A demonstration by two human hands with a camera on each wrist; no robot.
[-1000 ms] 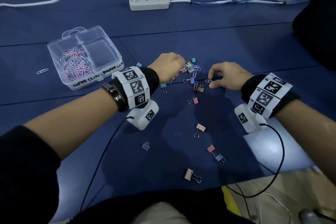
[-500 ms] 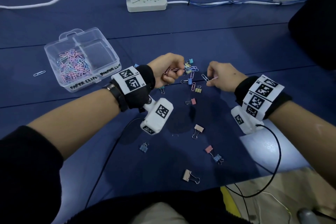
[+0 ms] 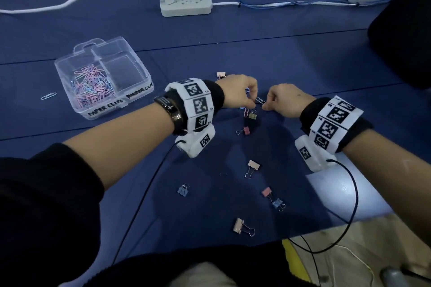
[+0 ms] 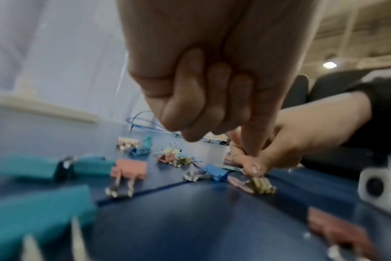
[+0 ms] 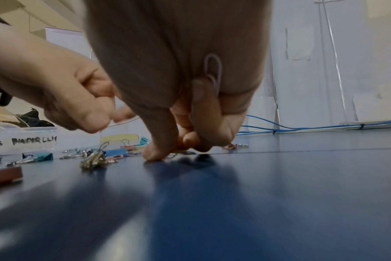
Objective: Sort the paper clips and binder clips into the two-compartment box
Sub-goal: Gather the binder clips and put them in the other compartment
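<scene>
The clear two-compartment box [image 3: 142, 70] stands at the left; its near-left half holds a heap of paper clips [image 3: 91, 86], and the half labelled for binder clips looks bare. My left hand [image 3: 242, 94] is curled, thumb and forefinger down at a paper clip [image 3: 260, 100] that lies between my hands. What its fist holds is hidden. My right hand [image 3: 283, 102] pinches at the cloth beside that clip. It keeps a purple paper clip [image 5: 213, 70] tucked under its curled fingers. Binder clips lie around: olive [image 3: 252, 114], red [image 3: 245, 130], pink [image 3: 253, 165].
More binder clips lie nearer me, blue [image 3: 183, 190] and beige [image 3: 239, 225], with a pile [image 4: 174, 157] behind my hands. A stray paper clip [image 3: 48, 95] lies left of the box. A power strip [image 3: 186, 6] and blue cable [image 3: 268, 0] cross the back. The table edge [image 3: 349, 212] runs at front right.
My left hand moved right, toward my right hand, until their fingertips nearly meet over the paper clip. My right hand dropped its fingertips to the cloth. The pink clip it pinched is now in its fist.
</scene>
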